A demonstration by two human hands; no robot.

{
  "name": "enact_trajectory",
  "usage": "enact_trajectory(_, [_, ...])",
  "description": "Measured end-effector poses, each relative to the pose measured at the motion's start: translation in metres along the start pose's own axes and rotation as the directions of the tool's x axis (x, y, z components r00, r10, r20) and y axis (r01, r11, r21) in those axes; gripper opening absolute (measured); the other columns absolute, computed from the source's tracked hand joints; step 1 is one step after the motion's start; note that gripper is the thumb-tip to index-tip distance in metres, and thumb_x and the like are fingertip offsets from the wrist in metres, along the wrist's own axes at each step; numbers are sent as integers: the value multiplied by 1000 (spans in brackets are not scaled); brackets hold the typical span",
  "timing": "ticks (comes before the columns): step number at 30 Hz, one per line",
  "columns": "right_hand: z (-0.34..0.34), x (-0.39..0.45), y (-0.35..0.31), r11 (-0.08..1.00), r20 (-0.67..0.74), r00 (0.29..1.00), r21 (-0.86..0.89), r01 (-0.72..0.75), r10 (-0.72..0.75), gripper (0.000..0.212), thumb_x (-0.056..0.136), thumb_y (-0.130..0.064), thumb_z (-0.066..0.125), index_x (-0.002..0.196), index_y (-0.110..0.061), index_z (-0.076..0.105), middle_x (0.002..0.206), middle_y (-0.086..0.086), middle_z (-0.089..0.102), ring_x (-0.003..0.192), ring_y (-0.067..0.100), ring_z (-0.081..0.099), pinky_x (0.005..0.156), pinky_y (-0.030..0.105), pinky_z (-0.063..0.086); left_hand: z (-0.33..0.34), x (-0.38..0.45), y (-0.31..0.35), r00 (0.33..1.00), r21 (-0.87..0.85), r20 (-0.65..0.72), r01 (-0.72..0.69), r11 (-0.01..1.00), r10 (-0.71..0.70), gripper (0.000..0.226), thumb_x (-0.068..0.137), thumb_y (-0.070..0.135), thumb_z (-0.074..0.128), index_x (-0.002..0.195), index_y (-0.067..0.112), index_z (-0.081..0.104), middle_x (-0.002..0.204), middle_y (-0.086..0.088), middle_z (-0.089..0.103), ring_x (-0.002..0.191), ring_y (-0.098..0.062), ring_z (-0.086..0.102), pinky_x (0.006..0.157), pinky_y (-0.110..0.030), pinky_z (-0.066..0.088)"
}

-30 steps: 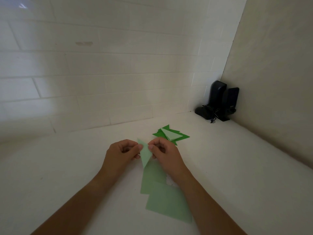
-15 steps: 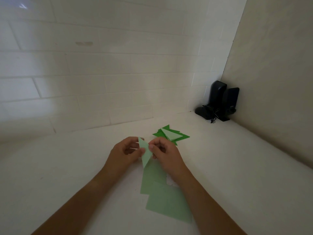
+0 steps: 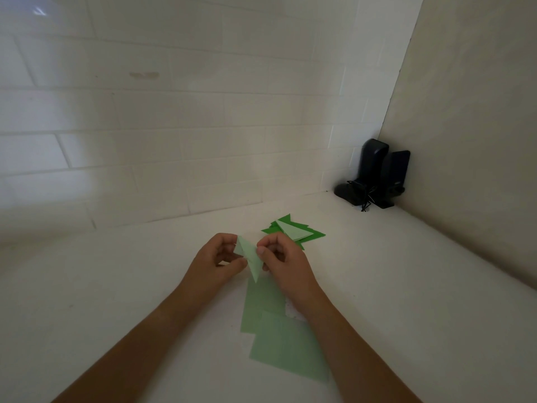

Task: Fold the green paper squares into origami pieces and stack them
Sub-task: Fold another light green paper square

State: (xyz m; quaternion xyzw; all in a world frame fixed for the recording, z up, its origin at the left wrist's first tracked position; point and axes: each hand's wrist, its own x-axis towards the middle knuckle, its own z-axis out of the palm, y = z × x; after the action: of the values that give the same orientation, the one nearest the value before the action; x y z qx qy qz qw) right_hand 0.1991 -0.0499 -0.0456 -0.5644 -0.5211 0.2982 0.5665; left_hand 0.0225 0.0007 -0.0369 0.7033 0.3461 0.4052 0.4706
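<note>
Both hands were raised just above the white counter (image 3: 145,286), a pale green folded piece (image 3: 250,257) held between them. The left hand (image 3: 216,261) pinched its left edge, fingers curled in, thumb under the lower flank. The right hand (image 3: 283,261) pinched the right edge with thumb and forefinger (remaining fingers curled; whether they touched the paper could not be told).

The piece was a narrow triangle. Its long axis ran from the fingertips down toward the person, the sharp tip pointing below and between the two thumbs, the wide end up between the forefingers.

The stack of finished pieces (image 3: 293,234) lay just beyond the right knuckles, nearer that hand than the left. The unfolded green squares (image 3: 279,341) lay flat below the wrists, partly under the right forearm.

Judgement: a fold was in hand; once creased, a short reach forward and right should put the piece on the stack, most likely by the right hand.

Black speakers (image 3: 377,175) stood in the far corner, well apart.
</note>
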Motion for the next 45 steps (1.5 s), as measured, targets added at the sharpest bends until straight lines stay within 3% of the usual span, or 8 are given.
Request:
enact_trajectory(6, [1,0,1,999,-6,999,-21,35,-35,9,97,-10,67,94,-18,67,90,4,70,80,14,63,71,26,54,0,1,3,999,-77,-35,39,996,-41,16,92,-6,67,100,5,58,84,-6,69,76,-16,72,67,-18,50])
enact_trajectory(11, [0,-1,-1,997,-5,999,-48,52,-53,12,97,-10,66,95,-23,67,87,-10,67,78,4,57,71,19,45,1,1,-2,995,-55,-20,94,994,-95,36,85,3,82,107,11,54,69,15,58,69,-17,71,68,-23,50])
enact_trajectory(15, [-1,-3,-4,995,2,997,-51,83,-83,20,99,-5,60,95,-23,68,92,-12,67,77,9,57,70,19,45,0,1,-1,996,-90,14,93,992,-92,41,82,11,84,110,18,55,85,-7,61,73,-22,69,72,-25,52])
enact_trajectory(20, [-1,-6,-7,999,54,998,-37,18,-16,32,92,1,53,96,-25,71,91,-13,66,68,10,50,63,21,42,1,-1,4,997,-17,-70,36,999,-37,15,98,8,67,105,17,59,72,4,64,68,-16,71,60,-19,47])
enact_trajectory(24, [1,-6,-8,1000,106,994,-18,18,-16,37,92,1,59,111,-29,69,115,-6,66,75,8,59,66,16,46,-1,1,3,992,-10,-128,7,1000,-8,6,100,9,64,99,15,63,82,-12,69,70,-17,72,60,-18,48])
enact_trajectory(34, [0,-5,-2,994,144,987,-77,82,-70,54,88,-2,71,126,-38,62,133,-10,45,88,15,65,82,29,57,-2,1,-1,984,16,-167,71,997,-68,39,90,-14,49,106,16,68,96,-12,71,76,-15,74,64,-26,51])
enact_trajectory(40, [1,-4,-3,993,188,980,-85,77,-60,56,88,-1,70,128,-40,61,129,-12,50,88,14,63,77,28,55,-2,1,-1,982,22,-185,35,999,-30,20,96,0,63,104,18,66,91,-4,71,72,-13,71,61,-22,51])
enact_trajectory(45, [0,-7,-5,996,241,970,-81,39,-19,52,88,-4,69,124,-40,63,110,-21,63,80,10,60,73,25,52,-4,0,0,983,20,-180,22,1000,-18,23,90,-12,60,95,10,64,90,-6,70,72,-10,68,62,-14,48])
